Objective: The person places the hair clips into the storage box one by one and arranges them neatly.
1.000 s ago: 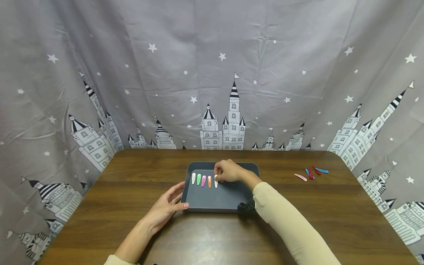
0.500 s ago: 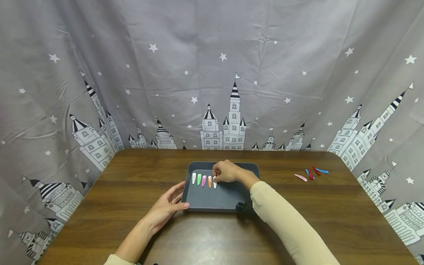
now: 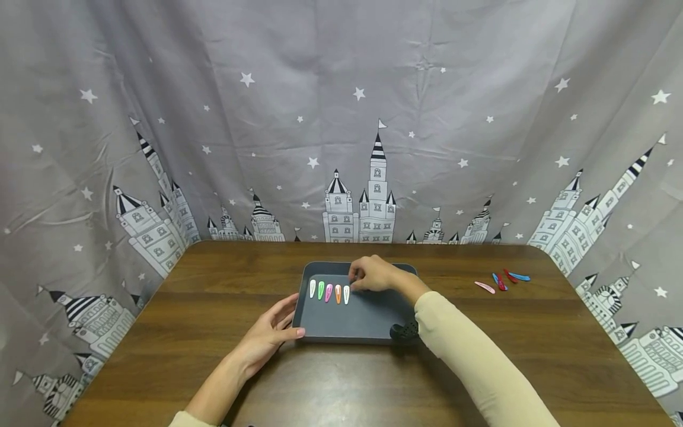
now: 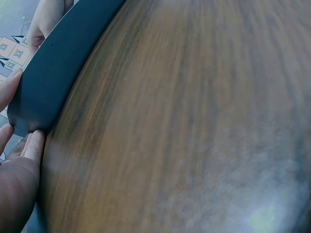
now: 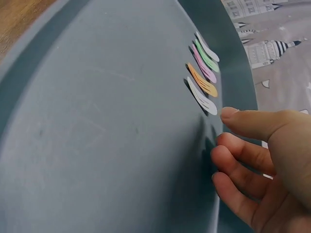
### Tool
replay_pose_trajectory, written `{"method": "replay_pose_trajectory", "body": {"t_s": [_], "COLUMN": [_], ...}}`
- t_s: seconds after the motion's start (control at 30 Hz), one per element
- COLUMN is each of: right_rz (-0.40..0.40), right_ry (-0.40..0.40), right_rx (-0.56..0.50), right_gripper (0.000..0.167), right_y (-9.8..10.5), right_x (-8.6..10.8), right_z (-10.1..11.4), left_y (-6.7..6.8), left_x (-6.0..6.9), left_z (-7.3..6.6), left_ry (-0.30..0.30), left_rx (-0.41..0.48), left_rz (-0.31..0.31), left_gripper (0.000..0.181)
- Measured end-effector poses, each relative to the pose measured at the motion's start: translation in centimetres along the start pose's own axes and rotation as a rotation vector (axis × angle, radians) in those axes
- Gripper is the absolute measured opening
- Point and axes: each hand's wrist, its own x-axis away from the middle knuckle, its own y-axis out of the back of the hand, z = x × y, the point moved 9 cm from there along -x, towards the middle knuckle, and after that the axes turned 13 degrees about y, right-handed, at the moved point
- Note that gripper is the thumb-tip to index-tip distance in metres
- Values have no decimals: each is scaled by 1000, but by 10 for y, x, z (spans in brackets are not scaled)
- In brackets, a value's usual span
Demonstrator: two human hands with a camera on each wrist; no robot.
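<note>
Five clips (image 3: 328, 293) in gray tray (image 3: 341, 323), wooden table (image 3: 213, 296), castle-print curtain (image 3: 341, 59) behind

five hair clips (image 3: 328, 293) lay in a row in the tray's (image 3: 341, 323) far left part; other clips (image 3: 500, 281) lay right of it on the table (image 3: 544, 350), a curtain (image 3: 341, 77) behind.
</note>
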Motion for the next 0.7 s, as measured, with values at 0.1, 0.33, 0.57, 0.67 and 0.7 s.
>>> {"method": "replay_pose_trajectory", "body": {"t_s": [0.1,0.33,0.57,0.67,0.7], "right_rz": [0,-4,-36,-48,-53], "right_ry": [6,43,37,36,36], "right_rx": [3,14,-5,-2,-4], "right_gripper": [12,13,17,16,16], "right_y": [5,17,32,38,40], "right_x": [4,17,36,43,46], "right_z": [0,-1,-5,-9,-10], "left_y": [0,0,0,0,-1], "left_x": [0,-1,-1,-1,-1], "left_z": [0,0,-1,-1,-1], "left_ry": [0,2,5,2,1], "left_rx": [0,4,7,11,13], "left_rz": [-5,-6,-3,-1,0], "left_gripper": [85,84,85,85,85]}}
